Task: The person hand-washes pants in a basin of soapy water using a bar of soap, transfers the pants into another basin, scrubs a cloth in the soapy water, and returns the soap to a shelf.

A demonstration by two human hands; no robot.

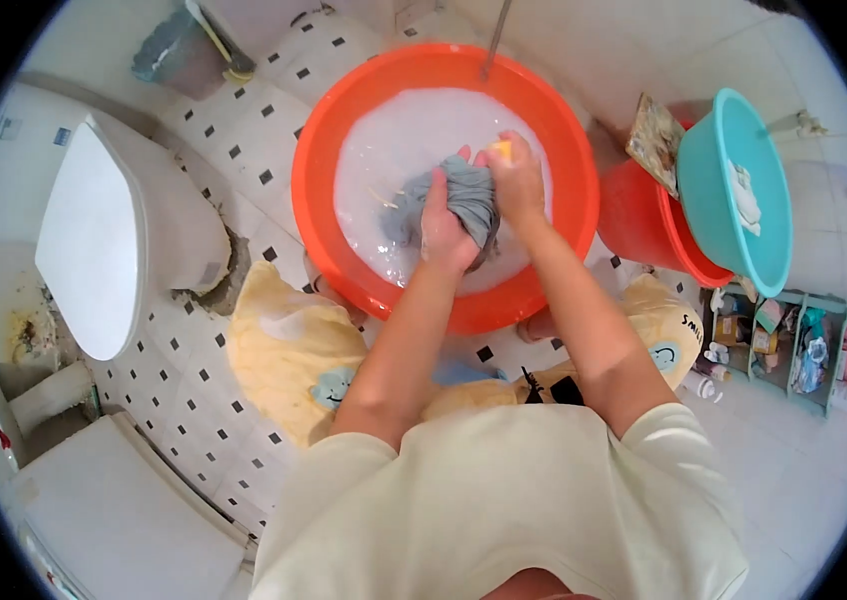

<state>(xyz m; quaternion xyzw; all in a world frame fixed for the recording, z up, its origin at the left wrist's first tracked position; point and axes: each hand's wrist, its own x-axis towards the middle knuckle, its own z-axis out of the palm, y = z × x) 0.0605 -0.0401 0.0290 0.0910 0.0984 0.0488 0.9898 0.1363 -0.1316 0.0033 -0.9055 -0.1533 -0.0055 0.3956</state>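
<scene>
A large orange basin (316,190) stands on the floor between my knees, filled with milky, sudsy water (384,150). My left hand (447,232) grips a bunched wet grey cloth garment (471,192) from its left and near side, thumb up along it. Part of the cloth trails into the water, where it is blurred from sight. At the cloth's right edge, my right hand (521,182) is closed around a yellow bar of soap (502,150), mostly hidden by the fingers. The soap is close to the cloth; whether they touch I cannot tell.
To the right, a turquoise basin (722,190) with white cloth (746,200) rests on a red bucket (634,215). A shelf (784,345) of bottles stands beyond. On the left are a toilet (94,240) and, farther back, a grey bin (182,60).
</scene>
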